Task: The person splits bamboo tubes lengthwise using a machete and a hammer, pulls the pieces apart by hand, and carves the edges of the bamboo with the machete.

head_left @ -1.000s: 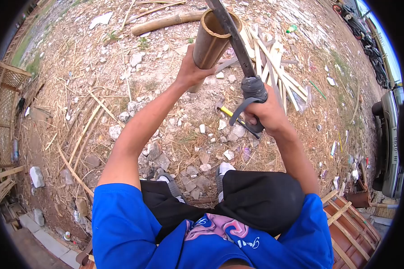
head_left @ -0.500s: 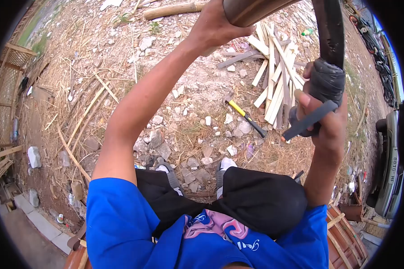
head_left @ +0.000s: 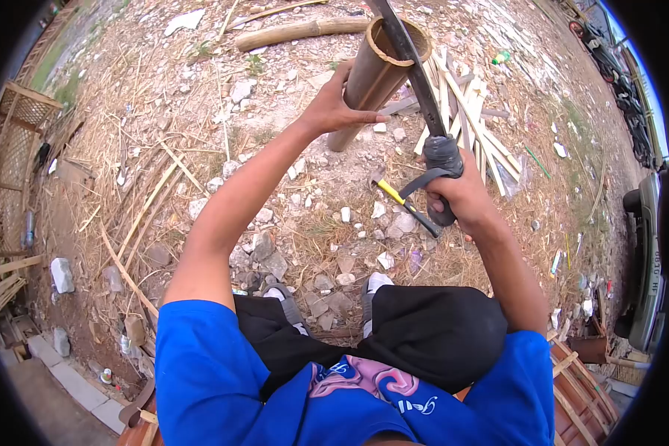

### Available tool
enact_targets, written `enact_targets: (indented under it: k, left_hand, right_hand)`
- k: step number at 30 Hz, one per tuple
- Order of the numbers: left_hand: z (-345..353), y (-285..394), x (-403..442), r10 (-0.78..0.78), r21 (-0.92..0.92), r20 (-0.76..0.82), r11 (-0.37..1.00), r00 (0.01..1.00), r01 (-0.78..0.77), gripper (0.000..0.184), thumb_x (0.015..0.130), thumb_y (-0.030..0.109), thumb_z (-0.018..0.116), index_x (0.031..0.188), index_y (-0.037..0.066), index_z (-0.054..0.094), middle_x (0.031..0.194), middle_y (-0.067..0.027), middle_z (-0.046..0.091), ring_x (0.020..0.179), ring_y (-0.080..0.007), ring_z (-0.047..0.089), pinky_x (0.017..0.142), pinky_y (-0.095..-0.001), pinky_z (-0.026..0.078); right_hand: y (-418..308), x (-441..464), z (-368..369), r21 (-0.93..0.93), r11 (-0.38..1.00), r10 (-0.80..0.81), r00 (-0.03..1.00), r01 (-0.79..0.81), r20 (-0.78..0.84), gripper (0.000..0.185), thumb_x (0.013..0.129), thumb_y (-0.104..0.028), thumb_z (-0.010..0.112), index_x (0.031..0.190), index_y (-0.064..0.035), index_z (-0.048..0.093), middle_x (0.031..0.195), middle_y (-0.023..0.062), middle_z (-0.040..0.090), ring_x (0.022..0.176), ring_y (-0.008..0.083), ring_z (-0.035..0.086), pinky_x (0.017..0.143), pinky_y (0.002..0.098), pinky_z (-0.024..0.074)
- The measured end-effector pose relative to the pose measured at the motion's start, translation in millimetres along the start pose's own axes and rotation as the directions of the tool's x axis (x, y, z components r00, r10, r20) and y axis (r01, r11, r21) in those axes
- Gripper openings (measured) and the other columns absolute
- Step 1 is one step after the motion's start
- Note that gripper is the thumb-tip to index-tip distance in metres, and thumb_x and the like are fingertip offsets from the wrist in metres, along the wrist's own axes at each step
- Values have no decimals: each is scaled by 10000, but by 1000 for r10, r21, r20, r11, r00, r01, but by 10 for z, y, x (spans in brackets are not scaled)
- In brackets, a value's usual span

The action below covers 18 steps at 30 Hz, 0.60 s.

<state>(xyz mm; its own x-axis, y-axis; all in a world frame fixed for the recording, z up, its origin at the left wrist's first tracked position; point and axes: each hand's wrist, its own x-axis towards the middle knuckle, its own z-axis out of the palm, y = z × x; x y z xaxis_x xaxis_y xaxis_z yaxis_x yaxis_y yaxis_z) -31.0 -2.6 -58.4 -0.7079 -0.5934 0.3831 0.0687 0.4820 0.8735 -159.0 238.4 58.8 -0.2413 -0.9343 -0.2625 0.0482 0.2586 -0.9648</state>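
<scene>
A thick brown bamboo tube (head_left: 367, 78) stands roughly upright in front of me, its hollow top end facing up. My left hand (head_left: 336, 108) is wrapped around its side, below the rim. My right hand (head_left: 455, 190) grips a machete (head_left: 426, 97) by its handle, which is bound in black tape with a loose strap hanging off. The dark blade lies across the tube's open mouth at the right side of the rim. How deep the edge sits in the bamboo I cannot tell.
A hammer with a yellow and black handle (head_left: 403, 198) lies on the stony ground. Behind the tube is a pile of split wood strips (head_left: 490, 141). A bamboo pole (head_left: 305, 31) lies further off. Rocks (head_left: 264, 249) are near my feet; a parked vehicle (head_left: 643, 282) stands at right.
The bamboo tube has come down from the top edge, so its open end shows. My right hand has brought the machete down and leftward onto the tube's mouth.
</scene>
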Motion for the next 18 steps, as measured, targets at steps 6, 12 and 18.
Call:
enact_targets:
  k: [6,12,18]
  left_hand:
    - [229,3,43,57,-72,-103,995,993,-64,913,642,323,904,1348,31,405,1223,-165,574,1150,-286,586,1004,-408,455]
    - [25,392,297,172,111,-143,981,975,-157,866,667,281,888,1347,20,420,1245,-161,568,1149,-276,588,974,-402,487]
    - [-357,1636,544,205,-230,-188,941,960,-246,815,712,149,847,1344,10,352,1175,-196,570,1124,-295,567,958,-420,479]
  right_hand:
    - [84,-97,40,42,999,-16,999,18,-42,240,755,19,646,963,-15,533,650,18,536,461,84,478,424,249,364]
    - [-208,-165,50,-33,989,-147,981,144,-126,240,762,8,663,965,-16,536,622,2,531,433,67,454,402,241,345]
    - [-968,-541,27,-26,951,-311,948,310,-66,325,812,-61,674,1095,15,532,576,-27,468,379,47,378,375,228,257]
